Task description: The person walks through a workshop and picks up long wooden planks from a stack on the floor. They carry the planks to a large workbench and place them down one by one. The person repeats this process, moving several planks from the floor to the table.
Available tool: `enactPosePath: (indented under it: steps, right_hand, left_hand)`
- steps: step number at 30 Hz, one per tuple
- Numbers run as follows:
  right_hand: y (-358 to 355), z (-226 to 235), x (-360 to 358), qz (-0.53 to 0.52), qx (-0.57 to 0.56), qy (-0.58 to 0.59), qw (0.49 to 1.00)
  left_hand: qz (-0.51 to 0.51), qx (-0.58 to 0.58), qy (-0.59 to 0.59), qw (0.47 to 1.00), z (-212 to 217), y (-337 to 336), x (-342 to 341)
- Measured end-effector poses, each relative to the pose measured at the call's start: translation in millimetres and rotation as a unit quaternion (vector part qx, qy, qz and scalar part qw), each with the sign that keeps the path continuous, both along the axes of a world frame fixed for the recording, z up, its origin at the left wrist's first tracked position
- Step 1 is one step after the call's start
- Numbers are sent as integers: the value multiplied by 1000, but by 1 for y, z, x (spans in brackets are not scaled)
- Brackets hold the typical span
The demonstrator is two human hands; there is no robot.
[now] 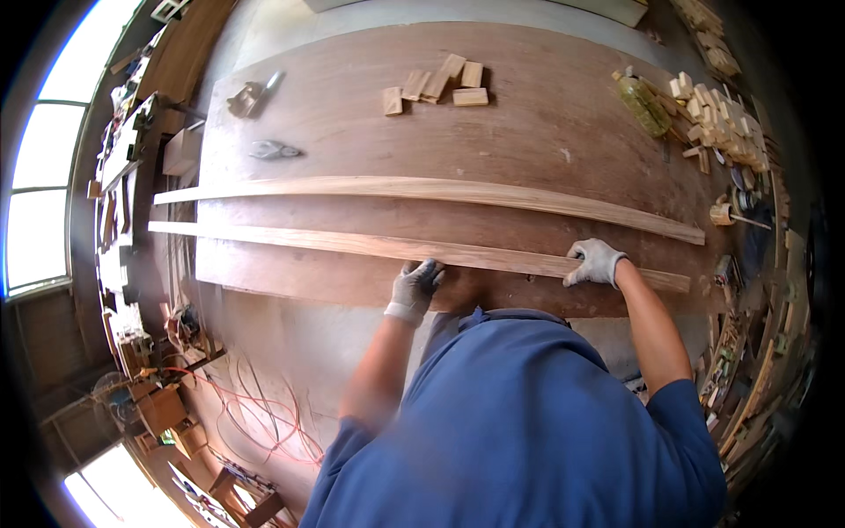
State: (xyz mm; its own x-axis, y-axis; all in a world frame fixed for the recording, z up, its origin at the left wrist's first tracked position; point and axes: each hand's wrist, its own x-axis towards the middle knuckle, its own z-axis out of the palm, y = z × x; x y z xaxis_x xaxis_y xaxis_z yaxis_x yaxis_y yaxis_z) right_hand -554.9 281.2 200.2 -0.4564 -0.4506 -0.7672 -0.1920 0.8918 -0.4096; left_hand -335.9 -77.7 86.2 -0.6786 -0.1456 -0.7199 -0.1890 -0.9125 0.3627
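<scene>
Two long, pale wooden strips lie side by side across a brown board tabletop point(334, 132). The nearer wooden strip point(317, 239) runs along the table's front, in both my hands. My right hand point(596, 262), in a light grey glove, grips it toward its right end, fingers and thumb spanning its width. My left hand point(416, 289), gloved with dark fingertips, is curled against the near edge around its middle; part of its grip is hidden. Beyond lies the farther wooden strip point(396, 187), separated by a narrow gap, untouched.
Several small wood blocks point(437, 84) lie at the table's far middle. Pliers point(275, 150) and a brown object point(246, 99) are at the far left. A yellowish plastic bottle point(642, 106) and stacked blocks point(726, 128) stand right. A red cord point(255, 405) loops on the floor.
</scene>
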Motion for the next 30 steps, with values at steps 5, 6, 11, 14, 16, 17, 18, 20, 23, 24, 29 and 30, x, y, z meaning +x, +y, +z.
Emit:
enactPosePath:
  steps: [5,6,11,14,16,17,18,20,23,24,29,30]
  right_hand:
    - [-3,17,10,7,14,48,999]
    - [0,17,14,8,9,66,998]
    - [-1,18,45,35,-7,314,949]
    - [4,13,56,47,-27,400,915]
    - [10,18,56,58,-50,377,923]
    - [12,22,53,64,-62,366,926]
    - [12,28,49,65,-43,310,947]
    - [11,47,36,65,-5,195,979]
    - [3,71,13,73,74,21,994]
    - [0,75,10,83,100,-24,991]
    - [22,37,41,18,-16,186,982]
    - [23,28,44,30,-21,225,974]
  left_hand:
    - [23,-24,-44,998,21,9,-2]
    - [29,-18,-37,999,20,10,-3]
    - [90,86,-8,992,21,13,-19]
    - [112,101,-12,988,30,17,-28]
    - [126,89,-17,988,32,20,-30]
    - [119,85,-19,989,31,19,-29]
    - [113,80,-21,990,31,19,-27]
    - [114,114,43,986,41,19,-21]
    - [104,144,139,974,43,19,-8]
    - [98,150,172,969,42,18,-6]
    - [75,155,178,969,44,17,-5]
    - [74,131,151,977,44,18,-1]
